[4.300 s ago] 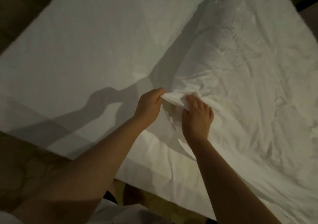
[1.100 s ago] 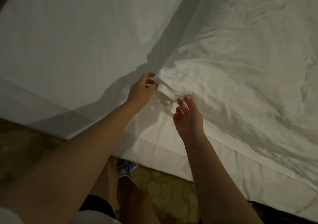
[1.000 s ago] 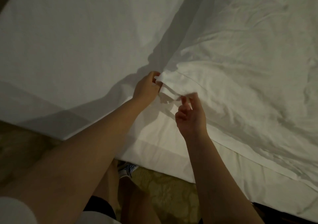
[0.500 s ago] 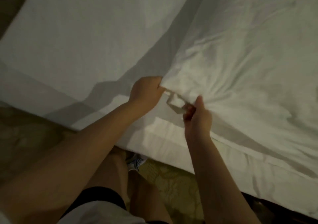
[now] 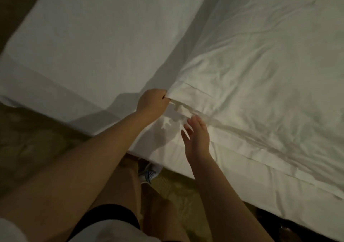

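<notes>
the tie [image 5: 179, 109] is released by the spread right hand [image 5: 197, 137]; the duvet corner [image 5: 181, 93] is gripped by the left hand [image 5: 151, 103].

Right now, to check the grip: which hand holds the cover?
The left hand, fingers curled round a corner of the cover; the right hand is open, holding nothing.

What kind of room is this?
Probably a bedroom, perhaps in a hotel: a bed with a smooth white sheet, a rumpled white duvet whose corner the left hand grips, and patterned carpet underfoot.
</notes>
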`<state>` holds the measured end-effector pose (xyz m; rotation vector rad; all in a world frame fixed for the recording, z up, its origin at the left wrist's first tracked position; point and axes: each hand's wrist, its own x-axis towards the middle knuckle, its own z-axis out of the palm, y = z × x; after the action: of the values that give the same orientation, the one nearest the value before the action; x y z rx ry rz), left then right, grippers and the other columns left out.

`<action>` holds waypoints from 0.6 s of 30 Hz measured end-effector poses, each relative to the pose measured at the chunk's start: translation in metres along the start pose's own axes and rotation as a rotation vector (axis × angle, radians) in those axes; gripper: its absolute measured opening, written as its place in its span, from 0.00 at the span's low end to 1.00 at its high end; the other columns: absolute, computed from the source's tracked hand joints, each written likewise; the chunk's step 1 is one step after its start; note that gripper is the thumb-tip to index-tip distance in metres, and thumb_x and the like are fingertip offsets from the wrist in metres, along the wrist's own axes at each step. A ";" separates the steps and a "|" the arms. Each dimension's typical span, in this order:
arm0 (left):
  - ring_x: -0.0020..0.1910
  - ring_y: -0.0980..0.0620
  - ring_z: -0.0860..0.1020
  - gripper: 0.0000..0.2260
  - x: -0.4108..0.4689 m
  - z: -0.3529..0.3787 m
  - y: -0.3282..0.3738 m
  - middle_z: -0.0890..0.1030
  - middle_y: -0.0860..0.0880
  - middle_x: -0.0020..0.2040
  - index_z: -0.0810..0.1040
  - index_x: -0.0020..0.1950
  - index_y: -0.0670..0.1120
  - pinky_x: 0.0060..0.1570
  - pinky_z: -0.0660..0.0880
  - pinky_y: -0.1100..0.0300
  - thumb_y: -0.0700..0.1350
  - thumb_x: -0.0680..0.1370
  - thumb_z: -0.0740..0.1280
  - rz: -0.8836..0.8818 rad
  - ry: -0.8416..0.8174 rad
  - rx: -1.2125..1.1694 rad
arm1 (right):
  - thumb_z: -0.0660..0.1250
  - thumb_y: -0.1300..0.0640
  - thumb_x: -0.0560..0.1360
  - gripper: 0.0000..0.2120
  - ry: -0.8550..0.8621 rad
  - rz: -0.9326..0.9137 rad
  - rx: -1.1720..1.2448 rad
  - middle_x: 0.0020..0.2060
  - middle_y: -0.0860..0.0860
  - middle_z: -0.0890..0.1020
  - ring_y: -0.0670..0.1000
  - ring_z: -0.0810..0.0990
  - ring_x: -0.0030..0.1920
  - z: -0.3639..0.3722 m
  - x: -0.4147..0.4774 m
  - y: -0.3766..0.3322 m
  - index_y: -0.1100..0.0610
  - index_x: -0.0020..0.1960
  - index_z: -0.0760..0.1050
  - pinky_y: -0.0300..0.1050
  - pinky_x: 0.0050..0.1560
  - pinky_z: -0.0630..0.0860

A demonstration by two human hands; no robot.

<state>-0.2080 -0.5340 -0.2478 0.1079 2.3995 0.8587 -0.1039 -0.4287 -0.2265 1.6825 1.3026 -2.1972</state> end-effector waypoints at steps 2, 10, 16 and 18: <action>0.29 0.49 0.65 0.18 -0.001 0.000 0.004 0.66 0.48 0.28 0.63 0.29 0.45 0.29 0.59 0.57 0.44 0.80 0.58 0.007 0.015 -0.017 | 0.64 0.53 0.79 0.16 -0.048 0.042 0.104 0.57 0.52 0.76 0.51 0.75 0.56 0.003 0.005 -0.006 0.55 0.65 0.70 0.45 0.54 0.74; 0.36 0.48 0.71 0.15 -0.008 -0.024 0.025 0.69 0.51 0.30 0.68 0.32 0.45 0.30 0.62 0.57 0.43 0.79 0.59 -0.034 -0.089 -0.030 | 0.69 0.53 0.76 0.19 -0.015 0.220 0.644 0.50 0.54 0.79 0.53 0.79 0.48 0.040 0.020 -0.039 0.57 0.65 0.72 0.46 0.48 0.78; 0.32 0.49 0.70 0.15 -0.045 -0.106 0.150 0.71 0.48 0.27 0.74 0.31 0.45 0.35 0.64 0.56 0.47 0.77 0.65 0.353 0.111 -0.199 | 0.63 0.60 0.79 0.07 -0.072 -0.389 0.645 0.33 0.51 0.76 0.47 0.76 0.34 0.034 -0.055 -0.158 0.55 0.43 0.71 0.37 0.32 0.76; 0.32 0.49 0.69 0.16 -0.054 -0.117 0.171 0.72 0.46 0.28 0.74 0.30 0.45 0.36 0.62 0.55 0.47 0.78 0.64 0.460 0.233 -0.233 | 0.61 0.60 0.81 0.07 -0.052 -0.642 0.657 0.34 0.49 0.78 0.45 0.78 0.34 0.038 -0.080 -0.175 0.56 0.44 0.71 0.37 0.36 0.76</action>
<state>-0.2474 -0.4781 -0.0452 0.5073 2.5057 1.4231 -0.1936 -0.3753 -0.0599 1.4633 1.3281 -3.3095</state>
